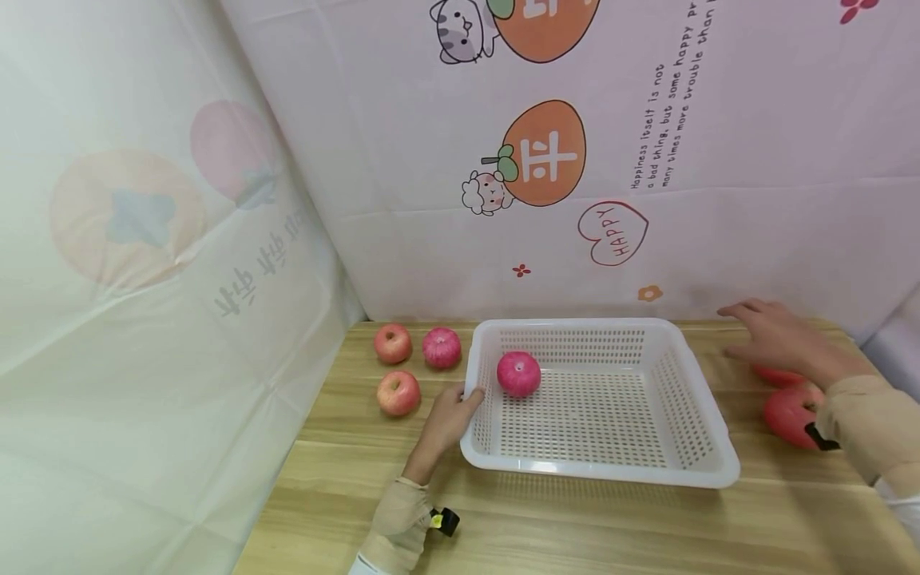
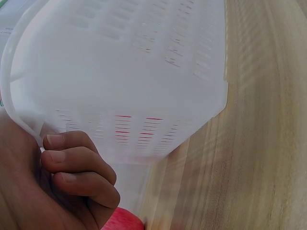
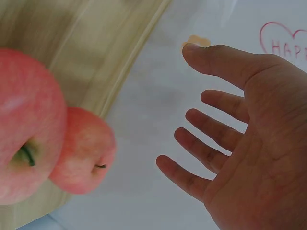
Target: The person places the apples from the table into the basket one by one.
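The left hand grips the white basket's rim, fingers curled round it. The right hand hovers spread and empty above two apples; one apple lies inside the basket.

White slotted basket upright on table, one apple inside.

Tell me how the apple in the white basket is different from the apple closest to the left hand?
The apple in the basket is deep pink-red all over; the apple near the left hand is paler, with yellowish patches. The first sits alone inside the white basket, whose rim the left hand grips; the second lies on the wooden table beside two other apples. Both are round, whole, about equal in size, and untouched.
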A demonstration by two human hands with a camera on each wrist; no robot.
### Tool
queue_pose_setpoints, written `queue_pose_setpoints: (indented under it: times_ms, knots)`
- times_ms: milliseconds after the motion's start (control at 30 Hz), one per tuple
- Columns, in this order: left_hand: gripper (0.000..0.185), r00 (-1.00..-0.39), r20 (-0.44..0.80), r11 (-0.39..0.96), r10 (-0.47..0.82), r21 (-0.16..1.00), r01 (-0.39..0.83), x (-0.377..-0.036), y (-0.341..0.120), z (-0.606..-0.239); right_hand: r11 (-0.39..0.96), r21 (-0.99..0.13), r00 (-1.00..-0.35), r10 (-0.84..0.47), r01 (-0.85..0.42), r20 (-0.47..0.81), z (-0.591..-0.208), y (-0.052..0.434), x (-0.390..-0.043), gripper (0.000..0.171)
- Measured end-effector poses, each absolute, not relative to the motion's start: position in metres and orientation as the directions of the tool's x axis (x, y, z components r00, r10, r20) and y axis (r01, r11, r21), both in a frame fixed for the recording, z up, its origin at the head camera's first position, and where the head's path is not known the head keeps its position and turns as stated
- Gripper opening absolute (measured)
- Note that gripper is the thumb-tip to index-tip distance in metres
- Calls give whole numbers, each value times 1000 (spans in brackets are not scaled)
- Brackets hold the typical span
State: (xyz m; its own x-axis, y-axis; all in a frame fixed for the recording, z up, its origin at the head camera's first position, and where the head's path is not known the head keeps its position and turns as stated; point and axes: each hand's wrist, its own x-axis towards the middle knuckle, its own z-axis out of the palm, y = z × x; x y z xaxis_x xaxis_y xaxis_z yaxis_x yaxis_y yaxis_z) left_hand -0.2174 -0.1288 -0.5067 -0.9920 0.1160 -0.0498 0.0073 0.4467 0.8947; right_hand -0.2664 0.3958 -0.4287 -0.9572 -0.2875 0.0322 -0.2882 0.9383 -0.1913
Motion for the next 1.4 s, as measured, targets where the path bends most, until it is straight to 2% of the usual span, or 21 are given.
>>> queue_pose_setpoints:
  times_ms: [300,600,1400]
  knots:
    - [41,-992,-36,452,120,892,22,-216,-129,-505,954,-189,-969,-245,-234,-34,-440,419,-270,71]
    - [39,-993,-41,448,114,894,15,-216,-129,-506,961,-173,-973,-227,-218,-36,-449,432,-271,66]
    - [42,-990,-54,435,129,900,8,-217,-129,-506,972,-232,-971,-80,-26,-225,-473,453,-275,78]
